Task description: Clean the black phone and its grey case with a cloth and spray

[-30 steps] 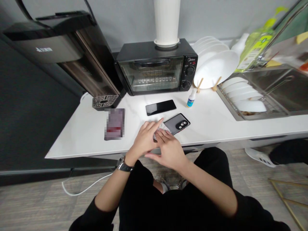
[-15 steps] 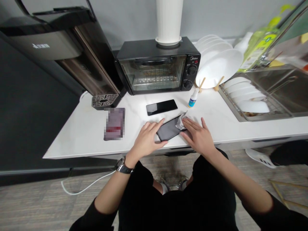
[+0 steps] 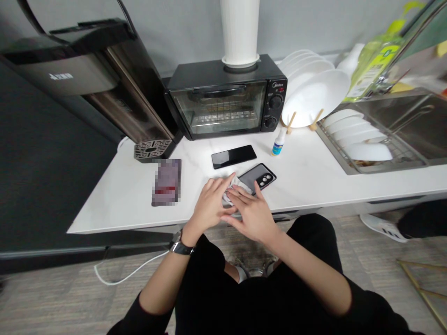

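Note:
A phone case (image 3: 252,177) with a black rim, a grey back and round camera holes lies aslant near the counter's front edge. Thumb and fingers of my left hand (image 3: 211,202) grip its left end. My right hand (image 3: 253,215) presses a crumpled white tissue (image 3: 244,183) flat against the case, its fingertips close to my left hand. The case's left end is hidden under the tissue and hands. Just behind it lies a black phone (image 3: 233,157), screen up. A small white spray bottle (image 3: 278,143) with a blue label stands upright to the right of the phone.
Behind is a black toaster oven (image 3: 223,102) with a white pot (image 3: 240,32) on top. A drinks machine (image 3: 139,102) and a blurred-out pouch-like item (image 3: 166,182) are on the left. Plates (image 3: 316,97) and a sink rack (image 3: 363,139) stand right. Another person's shoe (image 3: 382,228) shows.
My right hand has slid the tissue leftward along the case, from the camera-hole end toward my left hand. The camera holes now show. My left hand keeps its grip.

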Available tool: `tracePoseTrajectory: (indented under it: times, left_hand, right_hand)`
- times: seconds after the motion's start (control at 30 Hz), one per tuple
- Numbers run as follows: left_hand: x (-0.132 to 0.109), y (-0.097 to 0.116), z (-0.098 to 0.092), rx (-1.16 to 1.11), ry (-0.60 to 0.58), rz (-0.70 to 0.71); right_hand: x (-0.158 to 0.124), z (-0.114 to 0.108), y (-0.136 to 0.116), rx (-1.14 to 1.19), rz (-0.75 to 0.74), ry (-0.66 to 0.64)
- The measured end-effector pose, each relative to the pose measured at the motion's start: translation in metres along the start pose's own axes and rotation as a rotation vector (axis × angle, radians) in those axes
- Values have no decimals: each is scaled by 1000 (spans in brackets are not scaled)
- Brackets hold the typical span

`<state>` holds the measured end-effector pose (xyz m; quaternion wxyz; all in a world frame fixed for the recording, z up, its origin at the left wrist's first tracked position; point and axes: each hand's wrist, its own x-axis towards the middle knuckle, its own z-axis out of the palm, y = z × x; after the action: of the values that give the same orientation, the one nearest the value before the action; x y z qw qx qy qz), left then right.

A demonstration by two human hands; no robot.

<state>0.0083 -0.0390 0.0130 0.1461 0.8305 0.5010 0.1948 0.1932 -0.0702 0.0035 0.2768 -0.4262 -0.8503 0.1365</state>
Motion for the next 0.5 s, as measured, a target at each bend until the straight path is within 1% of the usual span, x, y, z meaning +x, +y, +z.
tracePoseTrajectory:
  times: [0.13, 0.23, 0.3, 0.4, 0.5]
  left_hand:
    - [1, 6, -1, 12, 29, 15]
    - [1, 9, -2, 23, 47, 19]
    - [1, 9, -2, 28, 45, 12]
    - [2, 8, -2, 23, 32, 4]
    - [3, 7, -2, 2, 21, 15]
  right_hand:
    - [5, -20, 36, -91, 16, -11]
    - [7, -34, 60, -195, 68, 43]
    - [5, -40, 71, -258, 93, 87]
    - [-4, -43, 74, -304, 96, 116]
    - [-13, -34, 58, -295, 80, 123]
